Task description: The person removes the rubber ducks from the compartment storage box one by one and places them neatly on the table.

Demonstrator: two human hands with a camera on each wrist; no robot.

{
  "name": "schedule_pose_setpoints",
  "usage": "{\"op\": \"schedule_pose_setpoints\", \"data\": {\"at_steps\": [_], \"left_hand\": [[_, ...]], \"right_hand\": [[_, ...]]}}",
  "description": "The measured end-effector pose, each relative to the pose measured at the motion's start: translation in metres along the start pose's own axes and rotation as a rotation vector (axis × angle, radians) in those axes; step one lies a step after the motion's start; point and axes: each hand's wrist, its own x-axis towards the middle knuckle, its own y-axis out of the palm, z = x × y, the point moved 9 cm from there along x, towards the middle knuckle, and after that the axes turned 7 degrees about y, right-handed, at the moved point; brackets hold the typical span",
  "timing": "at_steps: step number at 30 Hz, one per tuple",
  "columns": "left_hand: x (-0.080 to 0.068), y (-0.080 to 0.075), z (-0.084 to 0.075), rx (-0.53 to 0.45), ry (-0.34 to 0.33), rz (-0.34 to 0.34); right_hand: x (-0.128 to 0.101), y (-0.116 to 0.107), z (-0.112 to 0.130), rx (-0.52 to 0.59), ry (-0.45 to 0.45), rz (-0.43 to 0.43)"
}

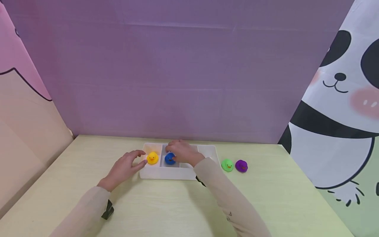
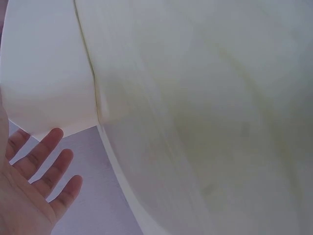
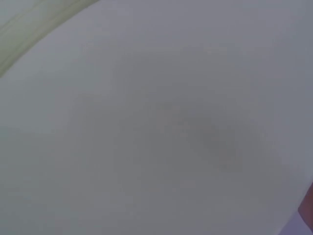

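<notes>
A white divided tray (image 1: pixel 165 173) lies on the table. In its leftmost compartment sits a yellow rubber duck (image 1: pixel 152 158). My left hand (image 1: pixel 125 167) is at the tray's left end, thumb and forefinger spread toward the yellow duck. The left wrist view shows this hand's parted fingers (image 2: pixel 51 169) beside the tray wall (image 2: pixel 49 63). One compartment to the right, my right hand (image 1: pixel 184 153) reaches in from above and holds a blue rubber duck (image 1: pixel 169 159) between thumb and curled fingers. The forearm covers part of the tray's right side.
A green rubber duck (image 1: pixel 227 165) and a purple rubber duck (image 1: pixel 241 166) stand on the table (image 1: pixel 154 210) right of the tray. A purple backdrop (image 1: pixel 177 72) rises behind. In the right wrist view a pale blurred surface (image 3: pixel 156 127) fills nearly everything.
</notes>
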Motion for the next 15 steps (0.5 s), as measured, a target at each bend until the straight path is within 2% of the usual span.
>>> {"op": "schedule_pose_setpoints", "data": {"at_steps": [8, 15], "left_hand": [[0.0002, -0.0008, -0.002, -0.006, 0.006, -0.001], [0.0002, 0.0021, 0.0007, -0.007, -0.014, 0.011]], "right_hand": [[0.002, 0.0016, 0.0009, -0.03, 0.001, 0.023], [0.0019, 0.0023, 0.0052, -0.066, -0.04, 0.006]]}}
